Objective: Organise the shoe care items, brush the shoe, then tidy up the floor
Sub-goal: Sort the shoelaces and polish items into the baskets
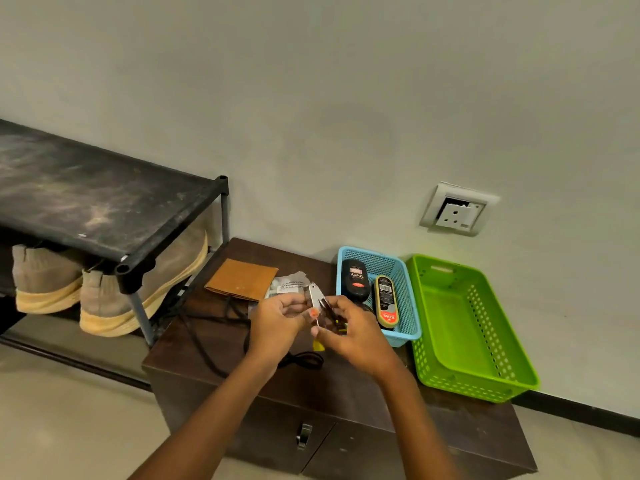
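over cabinet (239,407), packet (314,295), perhaps plastic, pinched between hands (277,320) (360,332)

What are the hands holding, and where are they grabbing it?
Both hands hold one small clear packet with something dark inside. The left hand pinches its left edge; the right hand grips its right side.

We see a light blue mesh basket (404,295); right of it a bright green perforated basket (493,329), left of it a tan folded piece (241,279).
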{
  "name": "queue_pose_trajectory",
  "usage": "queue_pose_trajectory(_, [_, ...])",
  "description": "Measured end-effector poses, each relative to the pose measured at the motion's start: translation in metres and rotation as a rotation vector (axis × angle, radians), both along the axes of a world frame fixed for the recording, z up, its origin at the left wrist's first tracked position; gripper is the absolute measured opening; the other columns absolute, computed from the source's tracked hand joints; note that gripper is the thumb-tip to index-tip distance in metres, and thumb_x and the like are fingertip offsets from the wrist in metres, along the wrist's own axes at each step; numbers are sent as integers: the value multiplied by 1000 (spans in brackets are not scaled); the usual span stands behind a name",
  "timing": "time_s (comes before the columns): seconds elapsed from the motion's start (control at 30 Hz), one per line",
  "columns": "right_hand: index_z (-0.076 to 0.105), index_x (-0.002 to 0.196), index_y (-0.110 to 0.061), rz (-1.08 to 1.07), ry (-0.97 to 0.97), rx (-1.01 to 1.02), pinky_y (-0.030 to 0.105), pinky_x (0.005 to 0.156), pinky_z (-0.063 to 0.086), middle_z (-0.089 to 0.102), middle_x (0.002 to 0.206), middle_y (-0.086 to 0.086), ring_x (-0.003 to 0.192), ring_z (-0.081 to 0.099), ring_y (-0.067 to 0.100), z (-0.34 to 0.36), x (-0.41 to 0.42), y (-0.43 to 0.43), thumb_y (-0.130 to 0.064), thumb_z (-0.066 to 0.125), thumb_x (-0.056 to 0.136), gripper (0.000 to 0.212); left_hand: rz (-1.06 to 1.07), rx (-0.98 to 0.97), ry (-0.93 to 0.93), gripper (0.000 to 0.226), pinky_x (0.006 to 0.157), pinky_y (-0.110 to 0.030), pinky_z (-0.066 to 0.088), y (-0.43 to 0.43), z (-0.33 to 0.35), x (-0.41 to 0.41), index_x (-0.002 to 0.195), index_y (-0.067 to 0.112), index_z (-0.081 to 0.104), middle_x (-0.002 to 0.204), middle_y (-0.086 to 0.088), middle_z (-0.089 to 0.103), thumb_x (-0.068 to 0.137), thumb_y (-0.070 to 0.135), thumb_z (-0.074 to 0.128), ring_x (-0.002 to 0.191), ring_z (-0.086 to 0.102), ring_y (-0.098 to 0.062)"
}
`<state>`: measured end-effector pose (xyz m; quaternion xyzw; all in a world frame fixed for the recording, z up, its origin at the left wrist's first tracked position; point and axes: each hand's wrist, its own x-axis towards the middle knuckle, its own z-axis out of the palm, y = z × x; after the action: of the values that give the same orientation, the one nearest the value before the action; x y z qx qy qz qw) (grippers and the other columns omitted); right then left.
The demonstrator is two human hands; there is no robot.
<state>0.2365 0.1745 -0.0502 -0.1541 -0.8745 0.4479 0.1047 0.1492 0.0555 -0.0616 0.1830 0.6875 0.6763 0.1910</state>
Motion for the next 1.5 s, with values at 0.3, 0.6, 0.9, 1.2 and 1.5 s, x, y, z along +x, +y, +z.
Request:
queue_pose_trajectory(0.3, [59, 96, -10, -23, -47, 314, 30, 62, 44, 62, 80, 7, 70, 57, 19, -1, 2, 9, -20, 61, 80, 18, 38, -162, 224, 18, 68, -22, 56, 10, -8, 5, 97, 16, 73, 66, 6, 71, 79, 12, 73, 67, 67, -3])
queue_pose_trajectory(0.6, [61, 83, -5, -599, 102, 339, 15, 51, 32, 56, 65, 3, 63, 49, 20, 39, 19, 97, -10, 61, 83, 5, -68, -440, 857, 46, 96, -23, 38, -6, -79, 5, 118, 14, 58, 118, 0, 57, 91, 46, 38, 113, 51, -14])
queue_pose_trajectory(0.9, [64, 92, 11, -784, -391, 363, 27, 64, 30, 65, 92, 26, 95, 61, 36, -4, 7, 188, -21, 63, 84, 33, -70, -613, 937, 51, 109, -30, 27, -7, -97, 0, 123, 12, 55, 126, -5, 57, 92, 45, 32, 121, 51, -19])
queue_pose_trajectory(1.2, [64, 95, 14, -697, -561, 417, 33, 71, 41, 62, 105, 34, 102, 59, 42, -33, -5, 195, -24, 55, 82, 41, -48, -648, 948, 48, 111, -29, 21, -6, -99, -1, 123, 14, 55, 126, -2, 57, 90, 43, 36, 122, 49, -17])
queue_pose_trajectory(1.5, [67, 90, 8, -976, 32, 518, 36, 74, 42, 66, 95, 29, 92, 61, 41, 5, -15, 158, -12, 56, 87, 23, 56, -623, 966, 47, 112, -36, 24, -8, -93, 4, 131, 15, 43, 136, -7, 44, 90, 38, 38, 129, 38, -21])
